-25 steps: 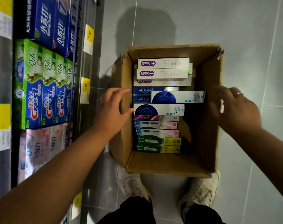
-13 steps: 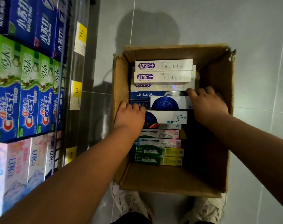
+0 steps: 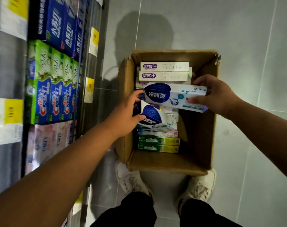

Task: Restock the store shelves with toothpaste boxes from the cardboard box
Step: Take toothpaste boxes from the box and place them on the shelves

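Clearly early: the metal store shelves (image 3: 97,66) at left look well stocked; the left hand (image 3: 124,115) grips one blue-and-white toothpaste box (image 3: 153,118), the right hand (image 3: 216,95) pinches another (image 3: 174,97), above the brown cardboard box (image 3: 203,131), still mostly full.

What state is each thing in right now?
Carton: open, on the floor, part full.
Upper blue-white box: lifted, tilted, gripped by right hand.
Lower blue-white box: tilted up, gripped by left hand.
Purple-logo boxes: flat in the carton.
Green boxes: flat in the carton.
Shelf stock: upright, faced out.
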Motion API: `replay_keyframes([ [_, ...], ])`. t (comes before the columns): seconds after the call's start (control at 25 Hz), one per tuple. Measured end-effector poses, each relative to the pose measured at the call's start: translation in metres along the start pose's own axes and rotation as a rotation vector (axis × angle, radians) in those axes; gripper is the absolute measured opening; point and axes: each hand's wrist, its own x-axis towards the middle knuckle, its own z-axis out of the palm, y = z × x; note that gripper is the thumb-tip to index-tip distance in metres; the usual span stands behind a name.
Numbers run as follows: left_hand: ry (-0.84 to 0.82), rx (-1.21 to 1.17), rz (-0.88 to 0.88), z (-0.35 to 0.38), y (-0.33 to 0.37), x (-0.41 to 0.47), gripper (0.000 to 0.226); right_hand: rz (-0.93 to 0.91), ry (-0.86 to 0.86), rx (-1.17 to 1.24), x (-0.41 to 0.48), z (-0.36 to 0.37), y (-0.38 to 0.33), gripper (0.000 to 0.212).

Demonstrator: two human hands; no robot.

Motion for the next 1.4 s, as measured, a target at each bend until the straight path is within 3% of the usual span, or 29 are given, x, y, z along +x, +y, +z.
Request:
replay_keyframes([
  [0.16,-0.042,-0.172,-0.143,-0.033,0.022,-0.048,0.091,-0.047,-0.052,0.304,-0.056,-0.019,-0.041,0.057],
  [0.32,-0.028,-0.309,-0.13,-0.068,0.07,-0.106,0.08,-0.081,-0.116,0.542,-0.111,-0.044,-0.095,0.064],
  [0.48,0.098,-0.427,-0.09,-0.108,0.118,-0.167,0.074,-0.188,-0.052,0.564,-0.169,-0.062,-0.164,0.054],
  [0.68,0.216,-0.497,-0.028,-0.157,0.197,-0.246,0.068,-0.295,0.045,0.526,-0.259,-0.101,-0.263,0.02],
  [0.84,0.278,-0.479,-0.004,-0.187,0.247,-0.293,0.068,-0.343,0.07,0.549,-0.309,-0.122,-0.31,0.039],
  [1.0,0.355,-0.493,0.036,-0.209,0.294,-0.345,0.057,-0.353,0.098,0.635,-0.355,-0.143,-0.361,0.033],
  [1.2,0.401,-0.511,0.075,-0.229,0.334,-0.4,0.06,-0.434,0.11,0.593,-0.4,-0.17,-0.417,0.018],
  [1.4,0.486,-0.537,0.068,-0.266,0.372,-0.441,0.063,-0.489,0.128,0.574,-0.426,-0.184,-0.47,0.023],
])
